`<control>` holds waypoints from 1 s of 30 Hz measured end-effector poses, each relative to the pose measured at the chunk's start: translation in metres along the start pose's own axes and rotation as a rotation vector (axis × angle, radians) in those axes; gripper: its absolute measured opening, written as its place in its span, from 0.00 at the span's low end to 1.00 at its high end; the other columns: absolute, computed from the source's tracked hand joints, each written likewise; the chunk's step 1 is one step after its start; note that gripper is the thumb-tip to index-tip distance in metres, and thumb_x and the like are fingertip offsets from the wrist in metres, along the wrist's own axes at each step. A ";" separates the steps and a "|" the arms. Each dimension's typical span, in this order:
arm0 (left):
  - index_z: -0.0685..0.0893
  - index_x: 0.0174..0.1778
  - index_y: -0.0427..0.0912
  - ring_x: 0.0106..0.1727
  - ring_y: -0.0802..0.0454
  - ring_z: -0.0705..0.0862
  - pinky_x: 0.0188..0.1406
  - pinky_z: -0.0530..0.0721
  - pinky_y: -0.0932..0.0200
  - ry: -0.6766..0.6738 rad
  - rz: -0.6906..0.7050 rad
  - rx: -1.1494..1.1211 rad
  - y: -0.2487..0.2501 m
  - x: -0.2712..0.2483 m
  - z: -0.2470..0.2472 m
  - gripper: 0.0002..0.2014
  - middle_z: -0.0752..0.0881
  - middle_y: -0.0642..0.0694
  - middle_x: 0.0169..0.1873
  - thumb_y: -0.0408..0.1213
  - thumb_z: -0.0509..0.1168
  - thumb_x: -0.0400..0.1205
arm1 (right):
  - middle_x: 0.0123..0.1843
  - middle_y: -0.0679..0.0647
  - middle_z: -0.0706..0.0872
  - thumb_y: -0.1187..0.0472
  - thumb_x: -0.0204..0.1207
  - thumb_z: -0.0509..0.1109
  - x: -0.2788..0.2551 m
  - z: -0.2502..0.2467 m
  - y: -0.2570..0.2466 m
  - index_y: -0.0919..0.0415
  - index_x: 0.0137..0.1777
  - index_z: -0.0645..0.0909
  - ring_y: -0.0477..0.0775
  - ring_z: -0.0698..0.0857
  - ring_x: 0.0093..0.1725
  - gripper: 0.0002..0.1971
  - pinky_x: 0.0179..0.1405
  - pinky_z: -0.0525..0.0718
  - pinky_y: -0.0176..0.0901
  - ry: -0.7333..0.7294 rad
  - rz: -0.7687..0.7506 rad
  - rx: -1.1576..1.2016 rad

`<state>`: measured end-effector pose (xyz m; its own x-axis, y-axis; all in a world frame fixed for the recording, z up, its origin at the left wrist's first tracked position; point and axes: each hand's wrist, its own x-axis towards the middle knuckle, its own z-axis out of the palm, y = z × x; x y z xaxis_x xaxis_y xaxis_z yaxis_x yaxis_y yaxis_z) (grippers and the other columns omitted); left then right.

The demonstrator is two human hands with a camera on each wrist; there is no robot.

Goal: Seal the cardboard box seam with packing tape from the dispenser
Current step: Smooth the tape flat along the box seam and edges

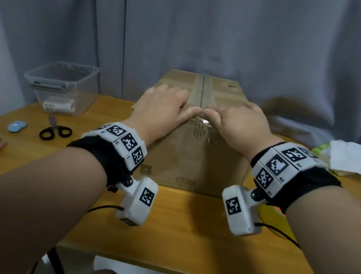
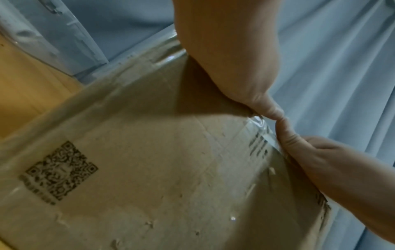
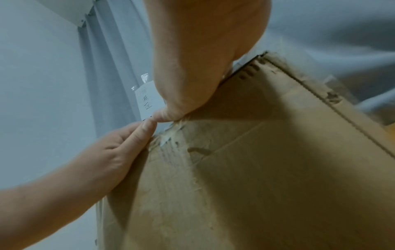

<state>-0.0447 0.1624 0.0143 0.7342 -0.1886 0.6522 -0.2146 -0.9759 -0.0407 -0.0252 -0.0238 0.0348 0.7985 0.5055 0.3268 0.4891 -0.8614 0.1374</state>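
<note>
Cardboard box (image 1: 198, 154) stands at table centre, seam (image 1: 202, 90) running toward 12 o'clock. Left hand (image 1: 163, 107) and right hand (image 1: 246, 124) lie spread, palms down – thumbs pressed on clear tape (image 1: 205, 123) at the near top edge. Tape should be rubbed outward firmly – bubbles avoided.

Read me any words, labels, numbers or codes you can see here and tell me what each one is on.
Cardboard box front: a QR code with a line of print below it, too blurred to read.
Box front near the top edge: dark printed marks, unreadable.
White paper slip behind the thumbs: handwritten characters, not legible.
Wrist bands: square marker patterns, with tiny unreadable labels.
</note>
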 end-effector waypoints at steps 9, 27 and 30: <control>0.74 0.45 0.44 0.50 0.43 0.79 0.45 0.68 0.51 -0.015 0.069 0.075 -0.001 -0.008 -0.001 0.27 0.83 0.45 0.47 0.66 0.50 0.78 | 0.66 0.54 0.84 0.37 0.82 0.45 -0.005 -0.001 -0.007 0.53 0.66 0.75 0.56 0.81 0.65 0.28 0.76 0.58 0.54 -0.056 0.026 -0.082; 0.73 0.39 0.47 0.45 0.45 0.78 0.45 0.75 0.49 -0.134 0.085 -0.108 0.039 0.026 0.000 0.19 0.75 0.50 0.38 0.59 0.54 0.82 | 0.63 0.57 0.86 0.42 0.84 0.50 -0.024 -0.014 0.030 0.55 0.82 0.58 0.54 0.79 0.69 0.30 0.81 0.48 0.51 0.155 0.113 0.164; 0.71 0.40 0.47 0.46 0.45 0.77 0.45 0.71 0.50 -0.053 0.090 -0.023 0.040 0.023 0.008 0.22 0.76 0.50 0.40 0.64 0.53 0.79 | 0.63 0.56 0.86 0.46 0.86 0.51 -0.024 -0.008 0.042 0.56 0.81 0.62 0.55 0.78 0.71 0.27 0.80 0.51 0.52 0.220 0.190 0.249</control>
<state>-0.0314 0.1185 0.0211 0.7442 -0.2814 0.6057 -0.2956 -0.9520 -0.0790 -0.0264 -0.0727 0.0407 0.8017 0.2922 0.5214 0.4318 -0.8863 -0.1673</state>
